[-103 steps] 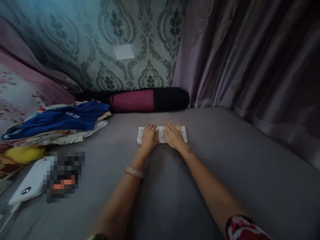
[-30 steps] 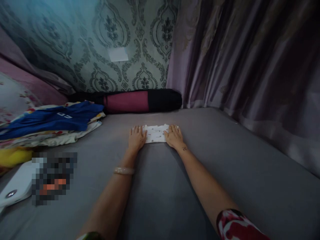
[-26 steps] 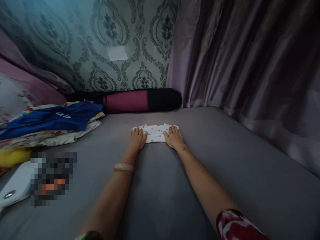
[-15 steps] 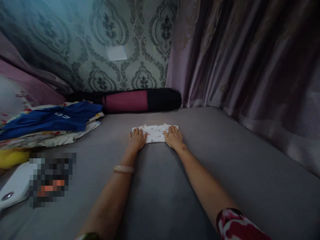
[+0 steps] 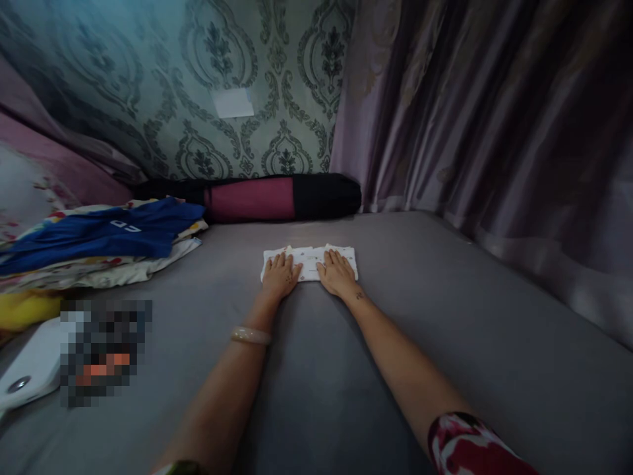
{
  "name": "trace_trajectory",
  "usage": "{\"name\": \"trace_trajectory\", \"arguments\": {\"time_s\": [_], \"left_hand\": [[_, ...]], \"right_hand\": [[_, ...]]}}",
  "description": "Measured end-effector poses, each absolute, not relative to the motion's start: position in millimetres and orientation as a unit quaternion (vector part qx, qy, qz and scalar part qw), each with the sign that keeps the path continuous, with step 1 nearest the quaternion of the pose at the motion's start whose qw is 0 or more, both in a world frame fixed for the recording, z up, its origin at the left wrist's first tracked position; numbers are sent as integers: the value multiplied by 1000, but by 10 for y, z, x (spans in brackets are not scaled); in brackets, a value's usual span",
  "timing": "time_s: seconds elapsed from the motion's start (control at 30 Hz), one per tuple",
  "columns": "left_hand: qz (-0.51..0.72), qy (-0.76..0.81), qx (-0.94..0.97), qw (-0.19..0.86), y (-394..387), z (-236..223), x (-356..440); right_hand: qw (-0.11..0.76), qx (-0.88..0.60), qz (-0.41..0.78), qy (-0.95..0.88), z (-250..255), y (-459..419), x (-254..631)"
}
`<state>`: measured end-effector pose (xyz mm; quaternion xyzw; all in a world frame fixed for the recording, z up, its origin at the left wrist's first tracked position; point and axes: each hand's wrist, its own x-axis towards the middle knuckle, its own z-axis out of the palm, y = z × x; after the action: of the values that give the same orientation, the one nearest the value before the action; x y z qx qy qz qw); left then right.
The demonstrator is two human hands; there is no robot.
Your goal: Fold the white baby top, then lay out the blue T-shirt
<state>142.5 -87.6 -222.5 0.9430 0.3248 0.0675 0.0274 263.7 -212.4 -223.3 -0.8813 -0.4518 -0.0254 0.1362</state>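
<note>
A white folded garment (image 5: 309, 264) with a small scattered print lies flat on the grey sheet (image 5: 316, 356). It forms a wide, low rectangle, and its exact kind cannot be made out. My left hand (image 5: 281, 274) rests palm down on its left part, fingers spread and pointing away from me. On the right part lies my right hand (image 5: 338, 272), also flat with the fingers apart. Between the two hands a strip of the printed cloth shows. A pale bangle (image 5: 251, 336) circles my left wrist.
A blue garment (image 5: 109, 231) tops a heap of clothes at the left. Nearer are a yellow item (image 5: 30, 310), a white device (image 5: 34, 363) and a blurred-out patch. A black and dark-pink roll (image 5: 252, 199) lies along the wall; curtains (image 5: 445, 119) hang at the right.
Both hands have slid inward on the folded garment, closer to each other, leaving its outer ends more exposed. The garment itself keeps its shape and place.
</note>
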Motion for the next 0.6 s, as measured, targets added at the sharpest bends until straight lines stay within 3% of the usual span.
{"name": "trace_trajectory", "arguments": {"time_s": [0.43, 0.6], "left_hand": [[146, 286, 947, 7, -1010, -2138, 1507], [108, 272, 956, 32, -1048, -2209, 1543]], "right_hand": [[157, -857, -54, -487, -2102, -2051, 2501], [148, -851, -35, -503, -2148, -2022, 2481]]}}
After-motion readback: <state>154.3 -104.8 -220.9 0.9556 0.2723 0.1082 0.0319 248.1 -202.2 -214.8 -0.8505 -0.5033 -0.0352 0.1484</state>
